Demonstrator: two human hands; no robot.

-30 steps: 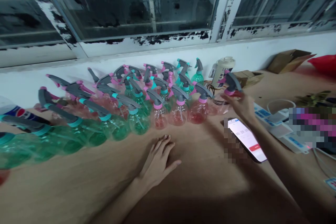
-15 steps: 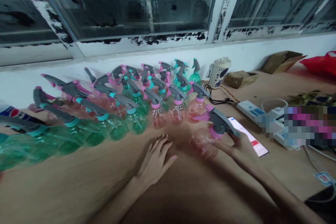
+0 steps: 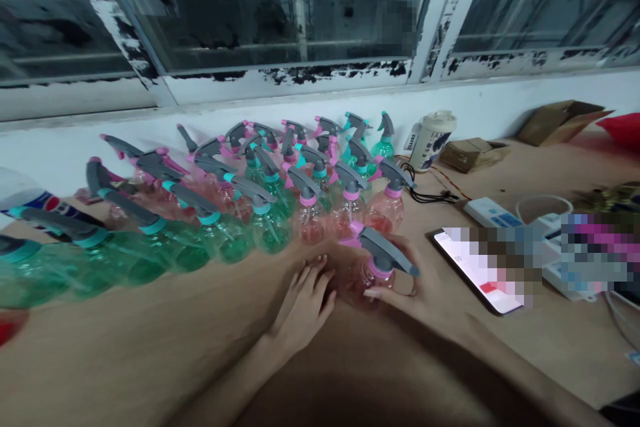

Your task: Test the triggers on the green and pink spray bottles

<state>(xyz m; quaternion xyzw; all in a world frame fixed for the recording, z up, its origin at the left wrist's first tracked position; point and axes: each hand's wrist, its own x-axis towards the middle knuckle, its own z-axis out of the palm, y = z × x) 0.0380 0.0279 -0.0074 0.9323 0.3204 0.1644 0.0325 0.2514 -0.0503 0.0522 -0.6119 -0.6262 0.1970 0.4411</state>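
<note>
My right hand (image 3: 410, 287) is closed around a pink spray bottle (image 3: 379, 267) with a grey and pink trigger head, its fingers at the neck and body. The bottle's lower part is partly blurred. Just left of it, my left hand (image 3: 307, 300) lies on the tabletop with fingers stretched out, holding nothing. Beyond both hands stand rows of spray bottles. A green spray bottle (image 3: 270, 227) and a pink spray bottle (image 3: 310, 217) are in the front row, nearest my left hand. Another pink spray bottle (image 3: 385, 207) stands behind the held one.
A lit phone (image 3: 463, 260) lies right of my right hand, with a white power strip (image 3: 493, 213) beyond. Toward the wall are a coffee cup (image 3: 434, 140), a black cord (image 3: 433, 197) and cardboard boxes (image 3: 473, 153). A Pepsi cup (image 3: 53, 210) lies behind bottles at left.
My right hand has brought the pink spray bottle left and a little toward me, close to my left hand. My left hand stays spread on the table. The view has shifted slightly left.
</note>
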